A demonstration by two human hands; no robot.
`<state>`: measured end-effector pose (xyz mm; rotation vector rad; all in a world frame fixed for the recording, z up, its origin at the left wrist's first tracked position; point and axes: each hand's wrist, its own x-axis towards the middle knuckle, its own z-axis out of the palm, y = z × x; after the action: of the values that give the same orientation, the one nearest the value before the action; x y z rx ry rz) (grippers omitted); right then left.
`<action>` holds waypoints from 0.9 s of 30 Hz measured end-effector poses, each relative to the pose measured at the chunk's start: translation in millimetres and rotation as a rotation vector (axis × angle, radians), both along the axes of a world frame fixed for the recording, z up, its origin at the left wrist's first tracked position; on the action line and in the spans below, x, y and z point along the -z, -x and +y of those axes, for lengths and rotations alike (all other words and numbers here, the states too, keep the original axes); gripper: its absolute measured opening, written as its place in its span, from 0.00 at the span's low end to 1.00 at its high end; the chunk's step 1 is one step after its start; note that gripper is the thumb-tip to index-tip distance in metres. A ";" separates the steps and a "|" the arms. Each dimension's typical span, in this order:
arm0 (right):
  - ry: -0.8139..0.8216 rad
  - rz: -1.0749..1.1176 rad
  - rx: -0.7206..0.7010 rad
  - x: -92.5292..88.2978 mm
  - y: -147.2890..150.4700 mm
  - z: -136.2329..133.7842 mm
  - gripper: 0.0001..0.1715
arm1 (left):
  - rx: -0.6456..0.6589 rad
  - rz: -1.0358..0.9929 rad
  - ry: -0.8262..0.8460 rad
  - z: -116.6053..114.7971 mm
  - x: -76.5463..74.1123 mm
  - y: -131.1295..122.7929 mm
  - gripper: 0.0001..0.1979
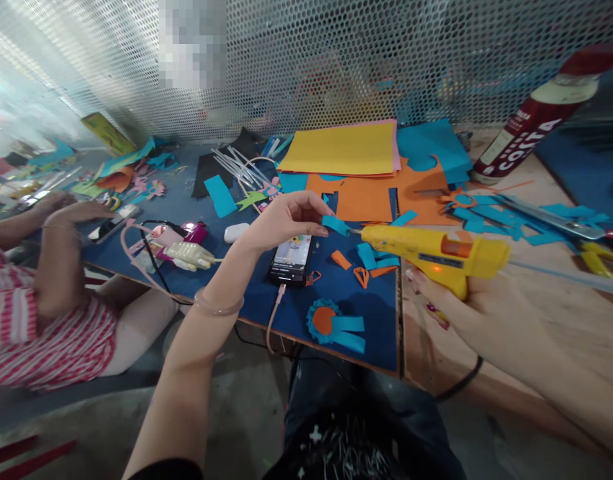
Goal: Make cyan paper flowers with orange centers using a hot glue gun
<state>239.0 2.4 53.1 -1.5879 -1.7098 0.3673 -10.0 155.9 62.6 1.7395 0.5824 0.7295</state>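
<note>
My left hand point(299, 217) pinches a small blue paper strip point(335, 225) above the table. A yellow hot glue gun point(421, 250) is in my right hand point(449, 303), its nozzle at the strip's right end; whether the tip touches the paper I cannot tell. A clear glue stick point(566, 272) juts from the gun's back. Under my left hand lies a phone point(290, 260) with its screen lit and a cable plugged in. Nearer me rests a blue paper rosette point(324, 321) with an orange centre and two blue tails.
Behind my hands lie yellow sheets point(341, 148) and cut orange paper point(365, 200). Scissors point(551, 217) and blue scraps are at right, near a COSTA bottle point(531, 123). A power strip point(189, 255) with cables lies left, beside another person's arms point(61, 230). Perforated metal point(306, 67) stands behind.
</note>
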 end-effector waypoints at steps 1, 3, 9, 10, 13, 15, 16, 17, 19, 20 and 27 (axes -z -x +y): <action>0.016 0.020 -0.008 -0.9 -0.5 -0.2 0.21 | 0.001 -0.003 0.000 0.1 0.2 0.1 0.13; 0.063 0.052 -0.007 -2.6 -1.2 -0.8 0.20 | 0.003 0.000 -0.003 0.4 0.7 0.2 0.12; 0.120 0.051 -0.002 -5.1 -2.0 -1.8 0.20 | -0.010 0.015 -0.010 -0.1 0.5 0.2 0.13; 0.128 0.046 -0.006 -4.8 -2.0 -1.6 0.21 | -0.016 0.020 -0.011 -0.3 0.3 0.2 0.13; 0.156 0.028 0.008 -3.4 -1.7 -1.0 0.23 | -0.023 0.032 -0.017 -0.7 -0.2 0.2 0.14; 0.166 0.033 -0.004 -2.8 -1.3 -1.0 0.23 | -0.019 0.028 -0.018 -0.6 -0.1 0.4 0.13; 0.174 0.042 -0.014 -2.9 -1.1 -1.1 0.23 | -0.012 0.021 -0.019 -0.5 0.1 0.5 0.13; 0.179 0.052 -0.023 -3.2 -0.9 -1.3 0.23 | -0.003 0.014 -0.020 -0.4 0.4 0.6 0.12; 0.176 0.067 -0.025 -4.2 -0.8 -1.8 0.22 | 0.017 0.004 -0.023 0.0 1.0 1.0 0.11; 0.164 0.075 -0.022 -4.8 -1.0 -2.0 0.21 | 0.024 0.002 -0.024 0.2 1.3 1.3 0.11; 0.141 0.037 0.012 -5.1 -1.3 -1.1 0.21 | 0.003 0.027 -0.022 0.7 1.7 1.9 0.14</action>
<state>240.3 1.3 58.2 -1.6813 -1.6768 0.5179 -12.0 156.7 60.9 1.7728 0.5923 0.7133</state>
